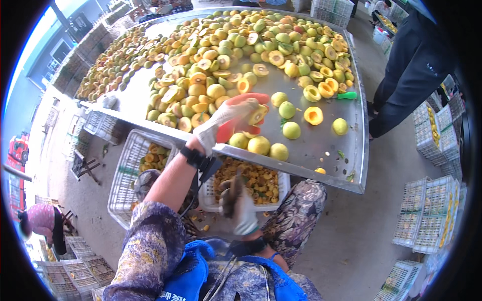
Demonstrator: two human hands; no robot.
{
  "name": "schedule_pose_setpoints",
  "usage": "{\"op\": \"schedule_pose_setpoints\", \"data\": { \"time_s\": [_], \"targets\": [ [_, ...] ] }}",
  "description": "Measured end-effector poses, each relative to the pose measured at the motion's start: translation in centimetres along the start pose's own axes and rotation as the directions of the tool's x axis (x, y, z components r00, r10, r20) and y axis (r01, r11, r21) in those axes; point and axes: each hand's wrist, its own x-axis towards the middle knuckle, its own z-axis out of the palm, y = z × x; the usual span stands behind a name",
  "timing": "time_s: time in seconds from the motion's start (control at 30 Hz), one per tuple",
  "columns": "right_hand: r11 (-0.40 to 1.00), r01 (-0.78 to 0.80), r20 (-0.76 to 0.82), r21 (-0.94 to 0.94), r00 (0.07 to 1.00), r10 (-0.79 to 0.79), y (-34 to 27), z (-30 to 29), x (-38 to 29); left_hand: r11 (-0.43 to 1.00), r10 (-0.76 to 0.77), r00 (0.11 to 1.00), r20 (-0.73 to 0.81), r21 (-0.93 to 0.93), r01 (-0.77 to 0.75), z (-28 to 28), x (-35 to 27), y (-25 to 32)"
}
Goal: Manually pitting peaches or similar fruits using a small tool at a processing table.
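Observation:
My left hand (pixel 241 116), in a white glove with orange-red coated fingers, grips a cut yellow peach (pixel 258 115) with its stone showing. It is above the near edge of a metal-topped table (pixel 320 146). Whole green-yellow peaches (pixel 258 145) lie just below it. My right hand (pixel 235 205), in a white glove with a dark coated palm, is blurred and lower, over a white crate (pixel 283 188) of yellow-brown fruit scraps. A thin dark shape points up from its fingers; blur hides what it is.
Whole and halved peaches (pixel 222 49) heap across the table. A green-handled tool (pixel 347 95) lies near its right rim. A crate of fruit halves (pixel 126 169) stands left of my knees. A person in dark trousers (pixel 410 67) stands right; stacked crates (pixel 425 214) line that side.

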Motion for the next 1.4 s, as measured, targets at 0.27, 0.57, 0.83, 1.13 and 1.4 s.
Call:
{"op": "schedule_pose_setpoints", "data": {
  "time_s": [0.27, 0.57, 0.83, 1.13, 1.4],
  "targets": [
    [0.9, 0.399, 0.124, -0.178, 0.916, -0.381, -3.0, 2.1, -1.8, 0.754, 0.083, 0.993, -0.088, -0.646, -0.12, 1.0, -10.6, -5.8],
    [0.594, 0.6, 0.118, -0.536, 0.75, -0.651, -0.7, 1.7, -0.2, 0.782, 0.113, 0.967, -0.228, -0.58, -0.228, 3.7, -13.4, -5.8],
    [0.544, 0.547, 0.171, -0.637, 0.788, -0.591, -0.6, 2.0, -1.2, 0.791, 0.128, 0.944, -0.303, -0.543, -0.281, 3.6, -13.5, -6.6],
    [0.765, 0.488, 0.122, -0.42, 0.866, -0.486, -0.3, 1.0, -0.3, 0.891, 0.265, 0.946, -0.187, -0.326, -0.315, 3.8, -14.6, -6.5],
    [0.398, 0.627, 0.294, -0.67, 0.716, -0.633, -0.6, 2.0, -1.2, 0.94, 0.034, 0.887, -0.46, -0.287, -0.185, 1.8, -13.9, -7.7]
  ]
}}
